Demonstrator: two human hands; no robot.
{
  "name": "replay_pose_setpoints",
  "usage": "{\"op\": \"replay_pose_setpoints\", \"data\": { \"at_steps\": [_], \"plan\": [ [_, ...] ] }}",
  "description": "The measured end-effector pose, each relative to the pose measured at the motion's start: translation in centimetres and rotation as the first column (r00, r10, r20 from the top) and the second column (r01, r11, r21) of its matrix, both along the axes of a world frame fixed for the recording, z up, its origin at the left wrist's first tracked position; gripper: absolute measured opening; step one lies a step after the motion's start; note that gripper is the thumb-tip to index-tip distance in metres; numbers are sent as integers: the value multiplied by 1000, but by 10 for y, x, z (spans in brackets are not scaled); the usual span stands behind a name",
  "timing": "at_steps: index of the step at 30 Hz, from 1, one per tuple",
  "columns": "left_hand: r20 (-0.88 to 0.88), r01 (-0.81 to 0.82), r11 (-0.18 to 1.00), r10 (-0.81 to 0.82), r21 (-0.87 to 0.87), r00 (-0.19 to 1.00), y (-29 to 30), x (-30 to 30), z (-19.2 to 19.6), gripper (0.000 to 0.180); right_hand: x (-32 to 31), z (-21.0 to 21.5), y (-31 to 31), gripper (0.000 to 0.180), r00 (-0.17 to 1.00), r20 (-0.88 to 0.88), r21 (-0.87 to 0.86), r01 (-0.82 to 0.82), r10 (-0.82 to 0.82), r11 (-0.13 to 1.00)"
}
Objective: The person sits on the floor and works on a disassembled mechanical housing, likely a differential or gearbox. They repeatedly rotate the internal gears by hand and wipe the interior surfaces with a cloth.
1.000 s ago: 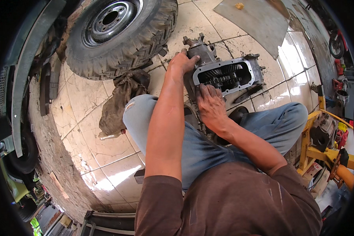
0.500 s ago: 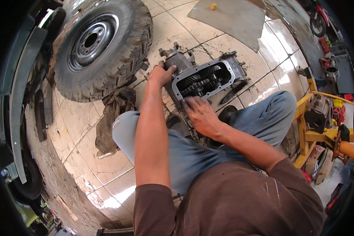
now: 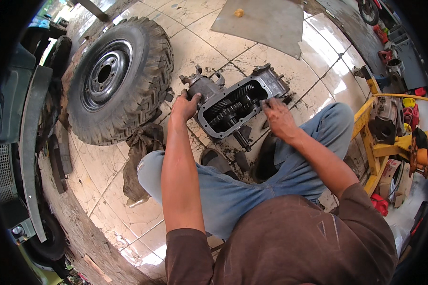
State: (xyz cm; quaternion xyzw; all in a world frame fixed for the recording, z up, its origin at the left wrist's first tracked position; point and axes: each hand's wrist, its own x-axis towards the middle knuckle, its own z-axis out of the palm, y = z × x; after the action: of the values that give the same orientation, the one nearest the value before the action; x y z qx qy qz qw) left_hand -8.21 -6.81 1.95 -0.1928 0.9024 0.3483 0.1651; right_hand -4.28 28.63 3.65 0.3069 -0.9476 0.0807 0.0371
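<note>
An open grey metal gearbox (image 3: pixel 235 105) with gears showing inside lies on the tiled floor (image 3: pixel 195 42) between my knees. My left hand (image 3: pixel 184 105) grips its left end, by the flange. My right hand (image 3: pixel 277 116) rests on the right rim of the open housing, fingers spread, holding nothing that I can see. I sit on the floor in blue jeans and a brown shirt.
A large knobby tyre on a grey wheel (image 3: pixel 119 78) lies at the left, a dirty rag (image 3: pixel 140 152) beside my left knee. A flat grey sheet (image 3: pixel 261 21) lies at the back. A yellow frame with parts (image 3: pixel 390 133) stands at the right. Vehicle parts line the left edge.
The gearbox has turned and sits flatter on the floor. My right hand moved from the near side of the housing to its right rim; my left hand stays on the left end.
</note>
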Motion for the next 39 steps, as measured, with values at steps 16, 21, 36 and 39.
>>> {"op": "replay_pose_setpoints", "data": {
  "at_steps": [16,21,36,39],
  "plan": [
    [-18,-14,1000,13,-15,1000,-5,2,-7,81,-99,-18,-26,27,997,41,-14,59,-59,998],
    [-18,7,1000,-8,-29,1000,-3,-5,-12,80,-113,-40,-43,31,984,86,-110,163,-154,981],
    [-16,-32,999,32,1,999,-5,-1,-8,79,-65,25,-127,28,899,183,-78,-390,398,918],
    [-2,-83,992,84,95,996,-15,-7,-14,69,-53,23,-148,20,896,121,-47,-425,427,904]
  ]
}}
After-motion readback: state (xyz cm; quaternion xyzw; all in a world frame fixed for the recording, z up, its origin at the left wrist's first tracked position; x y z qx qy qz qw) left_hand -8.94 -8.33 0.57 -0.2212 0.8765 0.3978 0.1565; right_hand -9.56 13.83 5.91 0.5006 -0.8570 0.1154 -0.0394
